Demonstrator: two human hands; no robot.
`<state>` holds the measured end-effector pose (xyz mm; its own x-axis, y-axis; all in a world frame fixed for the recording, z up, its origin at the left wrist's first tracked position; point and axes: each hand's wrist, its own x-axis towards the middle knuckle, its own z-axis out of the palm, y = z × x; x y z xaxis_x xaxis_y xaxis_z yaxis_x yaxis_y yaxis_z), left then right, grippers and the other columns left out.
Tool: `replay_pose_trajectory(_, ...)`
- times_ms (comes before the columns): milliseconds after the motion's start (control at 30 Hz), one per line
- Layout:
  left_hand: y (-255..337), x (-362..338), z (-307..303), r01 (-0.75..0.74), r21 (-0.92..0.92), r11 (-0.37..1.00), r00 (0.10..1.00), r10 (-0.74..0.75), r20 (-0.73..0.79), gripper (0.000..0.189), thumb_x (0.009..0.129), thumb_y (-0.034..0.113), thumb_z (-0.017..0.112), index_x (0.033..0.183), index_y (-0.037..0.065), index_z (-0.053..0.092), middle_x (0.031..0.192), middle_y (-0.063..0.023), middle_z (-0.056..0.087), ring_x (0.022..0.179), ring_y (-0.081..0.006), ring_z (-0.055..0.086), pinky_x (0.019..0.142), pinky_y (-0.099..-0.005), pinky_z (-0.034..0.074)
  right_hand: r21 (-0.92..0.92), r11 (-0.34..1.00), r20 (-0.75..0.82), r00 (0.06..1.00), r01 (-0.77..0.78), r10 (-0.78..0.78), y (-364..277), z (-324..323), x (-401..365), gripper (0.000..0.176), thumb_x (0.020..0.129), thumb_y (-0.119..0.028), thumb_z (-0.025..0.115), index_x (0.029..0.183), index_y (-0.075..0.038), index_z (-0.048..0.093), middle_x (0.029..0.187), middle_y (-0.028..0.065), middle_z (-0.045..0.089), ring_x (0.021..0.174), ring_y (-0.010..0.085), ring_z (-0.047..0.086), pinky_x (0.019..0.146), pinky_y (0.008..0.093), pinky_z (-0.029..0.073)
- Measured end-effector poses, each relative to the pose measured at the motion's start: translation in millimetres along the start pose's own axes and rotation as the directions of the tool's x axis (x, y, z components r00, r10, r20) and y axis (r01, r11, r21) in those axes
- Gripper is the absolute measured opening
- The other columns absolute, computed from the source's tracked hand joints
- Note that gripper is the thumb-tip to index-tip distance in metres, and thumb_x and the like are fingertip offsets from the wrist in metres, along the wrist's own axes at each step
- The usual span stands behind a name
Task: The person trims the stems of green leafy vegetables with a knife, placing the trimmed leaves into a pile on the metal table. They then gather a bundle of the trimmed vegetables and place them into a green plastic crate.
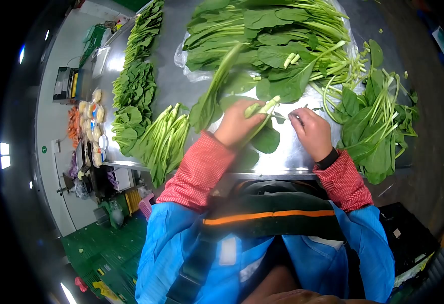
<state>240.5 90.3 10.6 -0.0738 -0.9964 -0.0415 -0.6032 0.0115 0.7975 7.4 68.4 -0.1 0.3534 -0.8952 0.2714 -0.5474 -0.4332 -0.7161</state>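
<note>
My left hand [238,123] is closed around a few leafy green stalks [269,105], their pale cut ends pointing up and to the right. Long leaves of greens [209,104] stand beside that hand. My right hand [313,130] is closed on a small knife [281,116], whose thin blade reaches toward the stalks; its handle is mostly hidden by the fingers. Beyond both hands, a large pile of leafy greens [277,25] rests on a clear plastic sheet [180,57]. Two short cut stem pieces [291,60] lie on the pile's leaves.
On the metal table [169,61], a long row of greens [136,76] runs down the left, ending in a bunch [166,142] near the front edge. Another heap of greens [374,131] lies at the right. Packed items [93,119] sit beyond the table's left side.
</note>
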Motion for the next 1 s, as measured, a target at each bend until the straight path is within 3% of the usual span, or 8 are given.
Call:
replay_pose_trajectory(133, 34.1, -5.3, -17.3, 0.195, -0.384, 0.902, 0.975, -0.135, 0.179, 0.028, 0.090, 0.016, 0.067, 0.114, 0.001, 0.064, 0.098, 0.0000, 0.066, 0.090, -0.0068, 0.059, 0.079, -0.0238, 0.048, -0.113, 0.983, -0.025, 0.989, 0.144, -0.147, 4.0, 11.6, 15.4, 0.013, 0.080, -0.016, 0.069, 0.087, -0.009, 0.060, 0.079, 0.0067, 0.060, 0.070, 0.0282, 0.063, 0.060, 0.0378, 0.050)
replay_pose_trajectory(267, 25.4, -5.9, -26.9, 0.438, -0.394, 0.808, 0.890, -0.328, 0.316, 0.030, 0.092, 0.019, 0.065, 0.117, 0.001, 0.064, 0.101, -0.0015, 0.067, 0.089, -0.0080, 0.060, 0.080, -0.0234, 0.048, -0.135, 0.989, 0.051, 0.998, 0.053, -0.047, 33.8, 18.8, 5.9, 0.010, 0.085, -0.016, 0.066, 0.087, -0.006, 0.063, 0.080, 0.0106, 0.063, 0.069, 0.0312, 0.063, 0.060, 0.0385, 0.050)
replay_pose_trajectory(500, 19.5, -4.9, -32.6, 0.427, -0.570, 0.702, 0.900, -0.273, 0.339, 0.037, 0.092, 0.020, 0.065, 0.122, -0.001, 0.059, 0.099, -0.0036, 0.067, 0.087, -0.0103, 0.063, 0.078, -0.0242, 0.050, -0.071, 0.990, 0.084, 0.988, -0.123, 0.129, 43.6, 37.9, 1.6, 0.019, 0.090, -0.021, 0.062, 0.090, -0.002, 0.064, 0.081, 0.0173, 0.065, 0.072, 0.0354, 0.063, 0.062, 0.0424, 0.049)
replay_pose_trajectory(567, 25.8, -7.0, -43.0, 0.464, -0.682, 0.566, 0.885, -0.264, 0.383, 0.046, 0.094, 0.024, 0.062, 0.130, -0.001, 0.052, 0.093, -0.0026, 0.065, 0.071, -0.0056, 0.058, 0.059, -0.0178, 0.045, -0.146, 0.958, 0.138, 0.954, -0.247, 0.267, 64.2, 41.8, -1.5, 0.021, 0.090, -0.022, 0.063, 0.093, -0.001, 0.065, 0.082, 0.0187, 0.066, 0.074, 0.0353, 0.064, 0.063, 0.0410, 0.049)
replay_pose_trajectory(633, 27.1, -5.4, -47.6, 0.439, -0.712, 0.548, 0.897, -0.224, 0.381, 0.049, 0.094, 0.027, 0.062, 0.134, 0.001, 0.049, 0.090, 0.0012, 0.062, 0.062, -0.0018, 0.048, 0.051, -0.0157, 0.035, 0.150, 0.928, 0.185, 0.932, -0.341, 0.312, 47.2, 34.0, 6.7, 0.027, 0.091, -0.023, 0.063, 0.105, 0.000, 0.065, 0.081, 0.0130, 0.067, 0.071, 0.0244, 0.064, 0.066, 0.0341, 0.050)
replay_pose_trajectory(767, 32.0, 2.6, -36.4, 0.405, -0.728, 0.553, 0.914, -0.228, 0.335, 0.051, 0.094, 0.026, 0.062, 0.137, 0.005, 0.047, 0.089, 0.0047, 0.060, 0.059, -0.0010, 0.041, 0.050, -0.0157, 0.029, 0.655, 0.721, 0.172, 0.974, -0.225, 0.147, -14.2, 25.3, 29.8, 0.034, 0.087, -0.022, 0.068, 0.113, 0.000, 0.063, 0.076, 0.0051, 0.066, 0.067, 0.0129, 0.060, 0.064, 0.0300, 0.049)
replay_pose_trajectory(900, 23.0, 5.6, -33.2, 0.212, -0.564, 0.798, 0.968, -0.093, 0.234, 0.047, 0.092, 0.021, 0.064, 0.134, 0.006, 0.051, 0.093, 0.0047, 0.061, 0.068, -0.0026, 0.050, 0.060, -0.0181, 0.039, 0.610, 0.709, 0.384, 0.915, -0.354, 0.126, -18.6, 19.1, 47.1, 0.031, 0.086, -0.023, 0.071, 0.106, 0.000, 0.065, 0.081, 0.0053, 0.064, 0.068, 0.0101, 0.056, 0.063, 0.0274, 0.048)
replay_pose_trajectory(1000, 15.9, 5.8, -40.5, 0.205, -0.340, 0.918, 0.948, -0.100, 0.302, 0.042, 0.089, 0.017, 0.066, 0.128, 0.005, 0.057, 0.094, 0.0041, 0.062, 0.080, -0.0043, 0.055, 0.072, -0.0208, 0.044, 0.216, 0.976, 0.070, 0.997, -0.032, 0.018, -11.3, 18.8, 42.0, 0.025, 0.085, -0.022, 0.068, 0.098, -0.001, 0.067, 0.081, 0.0119, 0.068, 0.067, 0.0230, 0.064, 0.061, 0.0335, 0.050)
